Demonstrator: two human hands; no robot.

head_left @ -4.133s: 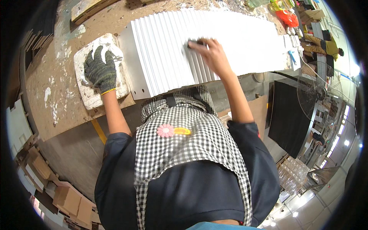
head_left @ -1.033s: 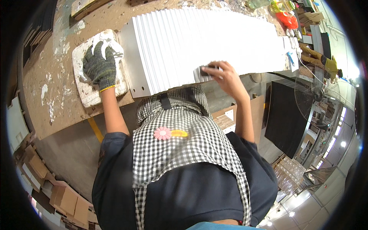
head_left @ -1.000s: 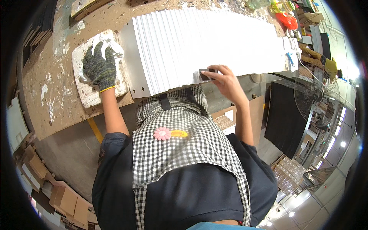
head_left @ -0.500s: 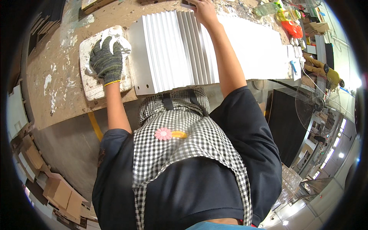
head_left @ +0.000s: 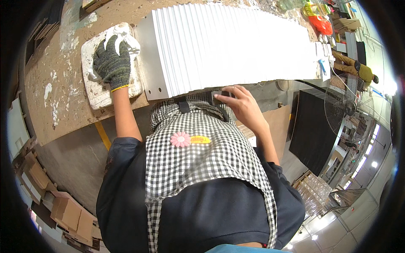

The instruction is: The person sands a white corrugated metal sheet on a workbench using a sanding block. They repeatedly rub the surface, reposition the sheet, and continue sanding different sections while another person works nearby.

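Observation:
My left hand [head_left: 112, 65], in a dark grey knit glove with a yellow cuff, rests on a white, paint-smeared slab [head_left: 95, 95]. Its fingers are closed over a bunched white cloth [head_left: 131, 42]. Right beside it lies a long row of overlapping white panels [head_left: 219, 46], staggered so their edges form ridges; the leftmost panel has two small holes near its front corner. My bare right hand [head_left: 242, 103] is in front of the row's near edge, close to my apron. Its thumb and fingers pinch a small, dark, flat piece [head_left: 220, 95] whose kind I cannot make out.
The brown worktable [head_left: 50, 101] is spotted with dried white paint. At its far right are a red plastic bag [head_left: 320, 25] and white bottles or cords. A standing fan [head_left: 349, 107] and a dark panel stack [head_left: 312, 130] are on the right. Cardboard boxes [head_left: 69, 213] lie lower left.
My right hand has come from the row's far edge back to its near edge, by my apron. Ridges that looked grey mid-row now look white. My left hand stays on the cloth.

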